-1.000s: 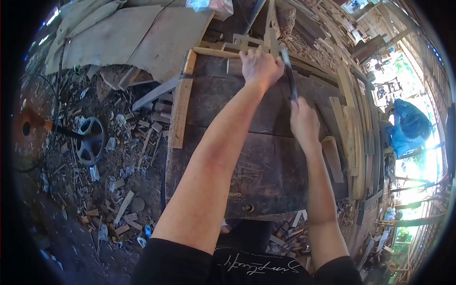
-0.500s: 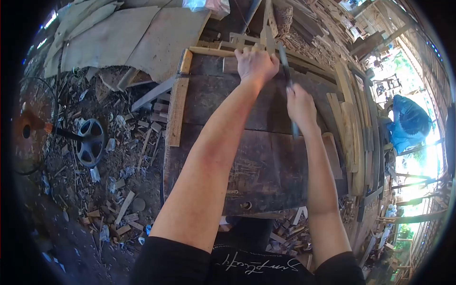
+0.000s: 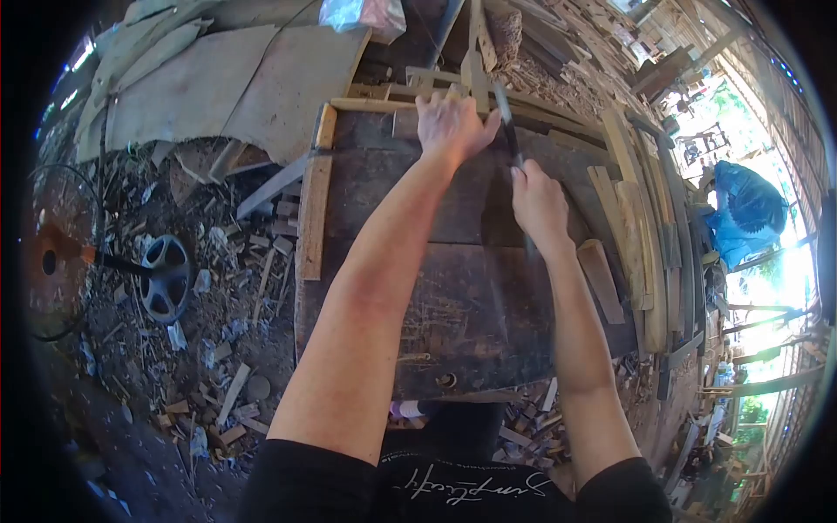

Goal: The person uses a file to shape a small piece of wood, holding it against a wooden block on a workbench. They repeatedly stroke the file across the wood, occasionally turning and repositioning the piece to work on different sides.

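Note:
My left hand (image 3: 453,129) bears down at the far side of a dark workbench (image 3: 445,305), its fingers bent over a short wood block (image 3: 404,123) and the thumb held out to the right. Most of the block is under the hand. To the right, my right hand (image 3: 540,205) is closed around a long, narrow metal tool (image 3: 506,109) that points away from me, close to the left thumb. Blur and the edge-on angle hide what kind of tool it is. A light wood strip (image 3: 362,105) runs along the bench's far edge.
A second wood strip (image 3: 313,218) lies along the bench's left edge. Boards (image 3: 641,235) are stacked on the right, with a loose offcut (image 3: 602,281) nearby. A fan (image 3: 52,257) stands at the left above scrap-littered ground. Large sheets (image 3: 209,83) lie behind.
The view has shifted slightly. My right hand and the tool have moved a little relative to the bench, and my left thumb sticks out farther. The left hand stays at the block.

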